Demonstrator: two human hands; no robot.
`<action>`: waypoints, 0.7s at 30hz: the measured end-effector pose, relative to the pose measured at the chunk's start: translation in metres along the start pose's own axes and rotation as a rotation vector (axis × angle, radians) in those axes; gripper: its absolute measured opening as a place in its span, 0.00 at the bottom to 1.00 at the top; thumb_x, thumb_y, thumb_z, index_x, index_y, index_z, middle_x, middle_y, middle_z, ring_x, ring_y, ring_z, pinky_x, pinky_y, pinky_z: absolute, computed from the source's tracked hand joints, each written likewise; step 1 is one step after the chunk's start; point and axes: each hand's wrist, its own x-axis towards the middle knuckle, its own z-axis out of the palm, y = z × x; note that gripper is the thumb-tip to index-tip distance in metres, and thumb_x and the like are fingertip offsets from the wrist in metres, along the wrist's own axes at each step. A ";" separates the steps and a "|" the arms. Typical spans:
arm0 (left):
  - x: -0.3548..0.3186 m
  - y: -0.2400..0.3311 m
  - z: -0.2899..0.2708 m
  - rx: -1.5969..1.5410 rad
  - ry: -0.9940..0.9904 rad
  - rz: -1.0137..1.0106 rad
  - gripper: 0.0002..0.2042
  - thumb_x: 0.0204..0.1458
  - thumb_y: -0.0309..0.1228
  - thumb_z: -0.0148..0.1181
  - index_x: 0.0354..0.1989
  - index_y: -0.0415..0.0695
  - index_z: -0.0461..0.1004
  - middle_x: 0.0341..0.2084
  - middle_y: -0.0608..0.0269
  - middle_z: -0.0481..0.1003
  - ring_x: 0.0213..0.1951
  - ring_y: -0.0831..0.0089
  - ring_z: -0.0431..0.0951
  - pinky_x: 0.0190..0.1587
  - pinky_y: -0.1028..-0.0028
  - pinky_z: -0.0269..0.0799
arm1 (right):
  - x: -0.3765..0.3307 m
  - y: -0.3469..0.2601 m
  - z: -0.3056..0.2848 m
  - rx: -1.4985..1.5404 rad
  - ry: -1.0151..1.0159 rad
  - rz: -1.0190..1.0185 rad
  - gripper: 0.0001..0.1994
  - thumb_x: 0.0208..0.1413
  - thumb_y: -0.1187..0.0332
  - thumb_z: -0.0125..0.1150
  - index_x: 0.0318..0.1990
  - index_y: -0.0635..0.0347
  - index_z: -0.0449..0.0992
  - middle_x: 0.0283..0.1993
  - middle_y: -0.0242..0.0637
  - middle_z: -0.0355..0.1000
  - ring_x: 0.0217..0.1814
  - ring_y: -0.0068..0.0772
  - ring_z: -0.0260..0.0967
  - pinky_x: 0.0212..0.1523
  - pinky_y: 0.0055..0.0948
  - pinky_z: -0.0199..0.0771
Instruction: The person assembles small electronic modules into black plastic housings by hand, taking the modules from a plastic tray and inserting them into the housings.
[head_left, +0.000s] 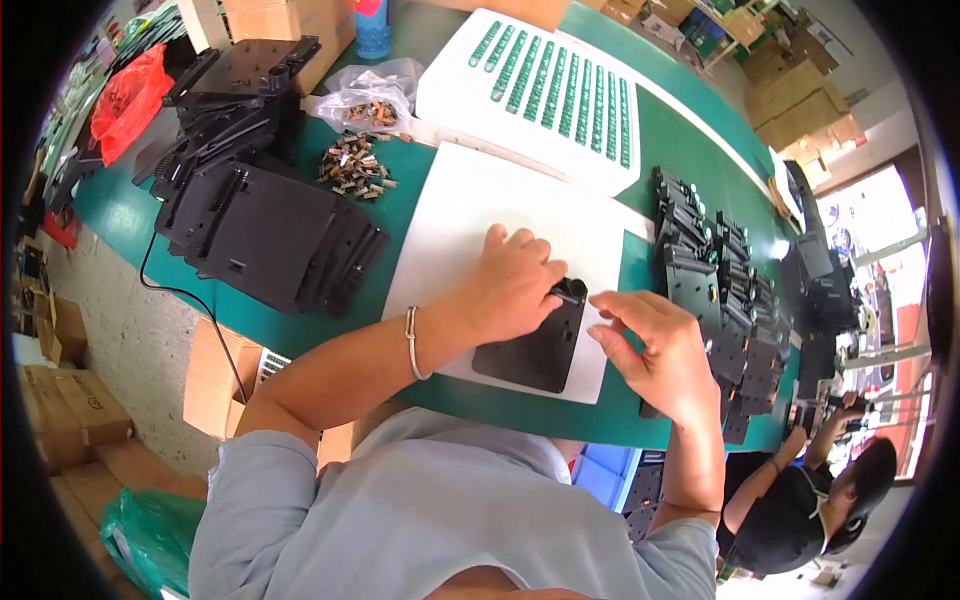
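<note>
A flat black plastic panel (530,355) lies on a white board (450,215) in front of me, with a raised rounded part at its far end. My left hand (512,285) reaches over that far end, fingers curled down and gripping it; the fingertips are partly hidden. Just right of the panel is my right hand (655,350), its thumb and forefinger apart with nothing visible between them. Beyond the board stands a white foam tray (450,95) with rows of small green circuit boards (565,95).
Stacked black panels (265,230) stand at the left. Near them are a pile of small metallic pieces (355,165) and a clear plastic bag (375,85). Several black assemblies (690,270) line the right side of the green table (660,130). Another person (810,505) works at the lower right.
</note>
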 end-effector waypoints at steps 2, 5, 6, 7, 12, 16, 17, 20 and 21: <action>-0.001 -0.004 0.009 0.015 0.049 0.025 0.14 0.44 0.37 0.68 0.39 0.48 0.76 0.33 0.63 0.71 0.42 0.62 0.69 0.46 0.58 0.57 | 0.032 0.002 0.002 0.005 -0.048 -0.065 0.12 0.51 0.73 0.67 0.44 0.63 0.79 0.32 0.45 0.76 0.30 0.43 0.75 0.32 0.37 0.74; -0.003 -0.007 0.010 0.051 -0.012 0.004 0.10 0.48 0.39 0.66 0.35 0.48 0.78 0.35 0.62 0.73 0.45 0.64 0.68 0.49 0.55 0.56 | 0.091 0.018 0.014 0.009 -0.020 -0.015 0.10 0.53 0.72 0.66 0.42 0.65 0.81 0.37 0.46 0.79 0.29 0.36 0.76 0.35 0.31 0.75; -0.004 -0.008 0.009 0.049 -0.005 0.000 0.10 0.48 0.39 0.66 0.35 0.48 0.78 0.35 0.62 0.73 0.45 0.64 0.68 0.49 0.55 0.56 | 0.112 0.024 0.018 0.038 -0.010 -0.014 0.10 0.53 0.71 0.66 0.41 0.65 0.81 0.36 0.47 0.79 0.30 0.37 0.77 0.36 0.32 0.75; -0.001 -0.004 0.007 0.028 -0.018 -0.002 0.11 0.46 0.39 0.67 0.35 0.49 0.77 0.34 0.63 0.72 0.45 0.64 0.68 0.48 0.56 0.56 | 0.129 0.032 0.018 0.001 0.004 0.015 0.08 0.53 0.71 0.65 0.40 0.64 0.81 0.35 0.47 0.79 0.32 0.40 0.78 0.37 0.32 0.75; 0.000 -0.003 0.005 0.044 -0.039 -0.023 0.13 0.44 0.39 0.69 0.36 0.50 0.77 0.34 0.65 0.71 0.45 0.64 0.68 0.49 0.56 0.56 | 0.222 0.072 0.040 -0.110 0.028 0.022 0.07 0.52 0.69 0.63 0.37 0.58 0.83 0.34 0.44 0.80 0.35 0.44 0.79 0.41 0.36 0.77; 0.001 -0.006 0.010 0.017 -0.035 -0.038 0.14 0.44 0.39 0.70 0.38 0.50 0.78 0.34 0.65 0.73 0.47 0.65 0.68 0.51 0.56 0.56 | 0.272 0.076 0.064 -0.253 0.036 0.074 0.07 0.51 0.68 0.61 0.35 0.53 0.84 0.35 0.43 0.80 0.38 0.45 0.79 0.44 0.39 0.78; 0.000 -0.005 0.010 0.004 -0.039 -0.042 0.14 0.45 0.39 0.70 0.39 0.50 0.78 0.35 0.65 0.73 0.47 0.65 0.68 0.51 0.55 0.56 | 0.279 0.074 0.068 -0.311 0.043 0.045 0.07 0.51 0.67 0.60 0.35 0.52 0.84 0.35 0.43 0.80 0.39 0.45 0.79 0.44 0.39 0.78; 0.001 -0.005 0.011 0.010 0.001 -0.022 0.14 0.45 0.39 0.70 0.39 0.50 0.79 0.35 0.64 0.74 0.48 0.65 0.68 0.51 0.55 0.56 | 0.290 0.071 0.064 -0.425 -0.026 0.056 0.08 0.51 0.69 0.59 0.35 0.53 0.84 0.36 0.43 0.80 0.39 0.45 0.78 0.45 0.40 0.78; 0.000 -0.006 0.011 0.008 0.005 -0.026 0.14 0.45 0.39 0.70 0.39 0.50 0.79 0.35 0.64 0.74 0.48 0.65 0.68 0.51 0.55 0.56 | 0.291 0.070 0.058 -0.415 -0.132 0.069 0.08 0.51 0.69 0.60 0.36 0.54 0.84 0.36 0.42 0.80 0.40 0.45 0.78 0.45 0.39 0.78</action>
